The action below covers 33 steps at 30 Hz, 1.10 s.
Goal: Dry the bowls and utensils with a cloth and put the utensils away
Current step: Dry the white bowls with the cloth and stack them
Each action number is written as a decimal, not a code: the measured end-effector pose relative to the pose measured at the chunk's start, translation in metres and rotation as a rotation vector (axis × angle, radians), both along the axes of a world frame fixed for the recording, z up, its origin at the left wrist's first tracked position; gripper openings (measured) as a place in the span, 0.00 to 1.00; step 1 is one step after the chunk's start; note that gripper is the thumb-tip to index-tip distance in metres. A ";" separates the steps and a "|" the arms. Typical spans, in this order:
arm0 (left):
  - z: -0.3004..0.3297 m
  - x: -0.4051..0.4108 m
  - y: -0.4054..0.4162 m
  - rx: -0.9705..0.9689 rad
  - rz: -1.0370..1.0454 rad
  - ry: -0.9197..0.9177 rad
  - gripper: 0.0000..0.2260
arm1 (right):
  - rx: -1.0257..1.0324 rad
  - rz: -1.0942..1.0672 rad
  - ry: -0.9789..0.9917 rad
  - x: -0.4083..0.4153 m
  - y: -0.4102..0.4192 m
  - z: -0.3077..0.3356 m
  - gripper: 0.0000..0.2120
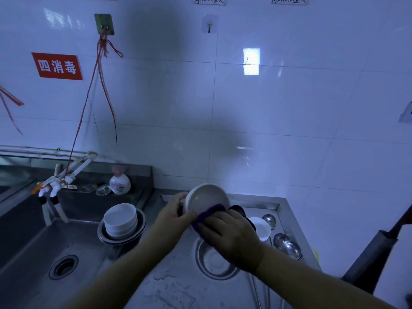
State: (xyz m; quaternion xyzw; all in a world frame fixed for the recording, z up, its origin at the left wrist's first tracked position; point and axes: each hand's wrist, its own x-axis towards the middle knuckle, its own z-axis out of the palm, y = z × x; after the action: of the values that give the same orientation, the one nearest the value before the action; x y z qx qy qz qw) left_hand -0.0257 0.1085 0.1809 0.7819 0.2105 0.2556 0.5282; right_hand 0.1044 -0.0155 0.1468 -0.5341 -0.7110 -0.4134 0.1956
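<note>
Above the steel desk (169,284), beside the sink (29,246): left hand (172,211) grips a white bowl (206,198) by its rim, tilted toward the camera. Right hand (231,237) pinches a purple cloth (206,214) against the bowl's lower edge. Drying step under way. Stacked bowls (120,216) wait in a metal basin (139,230); ladles (286,243) lie right. Likely next: set this bowl down, take another.

1. White wall tiles (289,108) are filling the background, catching a bright square glare (251,61).
2. A red sign (57,66) is hanging at the left.
3. Red strings (104,70) are dangling from a wall hook (104,24).
4. A steel counter (292,221) is running under dim bluish light.
</note>
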 end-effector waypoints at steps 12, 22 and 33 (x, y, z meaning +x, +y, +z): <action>-0.001 -0.011 -0.015 0.079 0.031 -0.040 0.18 | 0.036 0.024 0.020 -0.012 -0.001 -0.013 0.05; 0.002 -0.009 -0.016 -0.085 0.009 -0.129 0.17 | 0.100 -0.048 0.102 -0.017 0.002 -0.001 0.06; -0.008 -0.013 -0.025 -0.072 0.027 -0.285 0.14 | 0.062 -0.025 0.073 -0.025 -0.004 -0.015 0.05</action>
State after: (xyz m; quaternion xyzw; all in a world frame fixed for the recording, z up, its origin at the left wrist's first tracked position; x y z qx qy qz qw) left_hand -0.0390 0.0834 0.1734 0.7154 0.1525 0.3635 0.5768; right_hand 0.0795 -0.0200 0.1313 -0.5513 -0.6837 -0.4178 0.2324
